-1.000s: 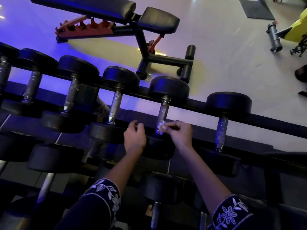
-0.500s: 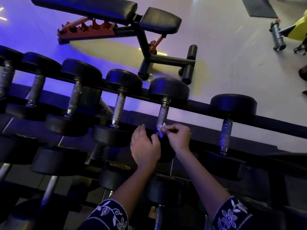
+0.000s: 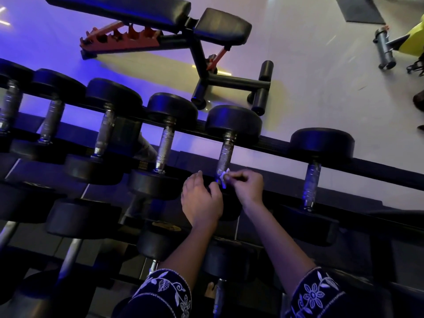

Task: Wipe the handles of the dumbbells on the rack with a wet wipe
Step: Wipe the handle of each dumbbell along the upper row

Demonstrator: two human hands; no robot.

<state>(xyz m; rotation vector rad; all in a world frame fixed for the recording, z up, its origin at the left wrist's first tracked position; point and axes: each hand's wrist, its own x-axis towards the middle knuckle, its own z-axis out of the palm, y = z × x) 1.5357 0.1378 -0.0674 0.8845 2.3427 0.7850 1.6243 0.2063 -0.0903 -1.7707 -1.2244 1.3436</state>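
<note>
At the rack, right hand pinches wet wipe against handle; left hand unclear.

Adj. bench, black pads w/ red notched bracket, stands on pale floor. Dark mat lies far right; yellow machine w/ grey roller nr floor's right edge.

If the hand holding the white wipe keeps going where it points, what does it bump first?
Probably the metal handle: the right hand pinches the wipe right against its lower end. The left hand sits just beyond, though depth is hard to judge.
</note>
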